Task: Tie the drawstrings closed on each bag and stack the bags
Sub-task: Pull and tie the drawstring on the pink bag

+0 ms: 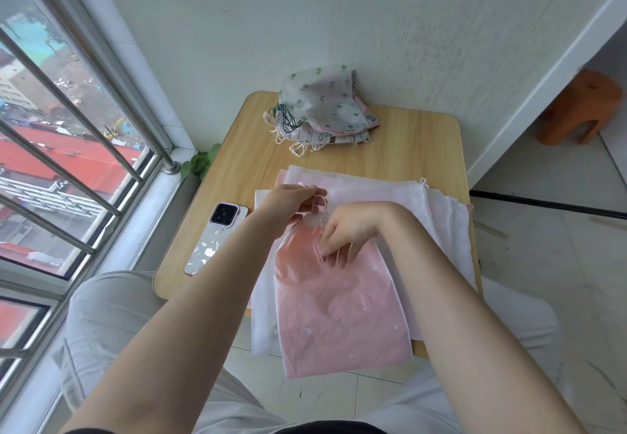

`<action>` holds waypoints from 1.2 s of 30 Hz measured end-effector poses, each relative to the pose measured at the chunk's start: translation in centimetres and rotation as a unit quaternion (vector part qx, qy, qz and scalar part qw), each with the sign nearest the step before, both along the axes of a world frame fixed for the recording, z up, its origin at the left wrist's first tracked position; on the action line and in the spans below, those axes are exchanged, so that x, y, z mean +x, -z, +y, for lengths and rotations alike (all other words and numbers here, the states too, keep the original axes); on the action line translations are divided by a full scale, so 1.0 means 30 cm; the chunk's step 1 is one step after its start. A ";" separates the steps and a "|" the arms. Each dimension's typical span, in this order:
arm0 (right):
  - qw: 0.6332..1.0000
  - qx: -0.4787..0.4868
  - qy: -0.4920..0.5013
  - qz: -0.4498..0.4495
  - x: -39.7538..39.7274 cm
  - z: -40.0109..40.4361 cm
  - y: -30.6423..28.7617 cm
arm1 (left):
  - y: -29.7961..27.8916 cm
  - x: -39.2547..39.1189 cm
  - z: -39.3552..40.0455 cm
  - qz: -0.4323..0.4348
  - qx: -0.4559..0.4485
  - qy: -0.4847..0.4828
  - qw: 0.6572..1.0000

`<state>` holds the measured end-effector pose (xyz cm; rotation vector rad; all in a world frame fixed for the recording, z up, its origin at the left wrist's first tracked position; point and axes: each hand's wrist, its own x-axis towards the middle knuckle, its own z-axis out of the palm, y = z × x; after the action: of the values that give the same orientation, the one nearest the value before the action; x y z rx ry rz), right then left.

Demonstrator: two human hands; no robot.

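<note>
- Table (pixel 400 148): tied bags (pixel 325 111) stacked at the far edge, out of the way.
- Pink bag (pixel 339 304) lies nearest on the white pile (pixel 441 216), neck gathered.
- Left hand (pixel 288 201) pinches the cord (pixel 322 204) taut; right hand (pixel 346 230), fingers curled, pinches the loose ends, probably knotting.

Both bare forearms reach in from the near edge. Left hand (pixel 291 201) sits a bit farther out, fingertips pinched together, while right hand (pixel 349 230) is palm down, fingers curled under.
</note>
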<state>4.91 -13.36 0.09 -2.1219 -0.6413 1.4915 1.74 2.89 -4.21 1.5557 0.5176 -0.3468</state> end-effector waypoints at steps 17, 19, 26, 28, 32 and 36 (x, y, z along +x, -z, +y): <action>0.918 0.087 0.280 -0.268 0.043 0.020 0.108 | -0.010 -0.001 -0.015 -0.005 0.055 0.008 0.998; 0.917 0.078 0.278 -0.277 0.041 0.023 0.109 | -0.016 -0.004 -0.018 -0.004 0.054 0.006 0.999; 0.936 0.072 0.246 -0.241 0.028 0.020 0.092 | -0.010 -0.007 -0.016 0.001 0.045 -0.005 0.999; 0.939 0.077 0.249 -0.226 0.027 0.020 0.091 | -0.012 -0.011 -0.015 -0.008 0.038 0.013 0.999; 0.938 0.093 0.270 -0.196 0.041 -0.002 0.098 | -0.021 -0.011 -0.010 -0.034 0.082 0.035 0.995; 0.918 0.133 0.344 -0.146 0.061 -0.019 0.125 | -0.039 -0.007 -0.013 -0.071 0.123 0.070 0.987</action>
<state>6.74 -13.92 -3.65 -2.0540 -0.1352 0.6732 1.54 2.49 -3.04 1.8462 0.3498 -0.2835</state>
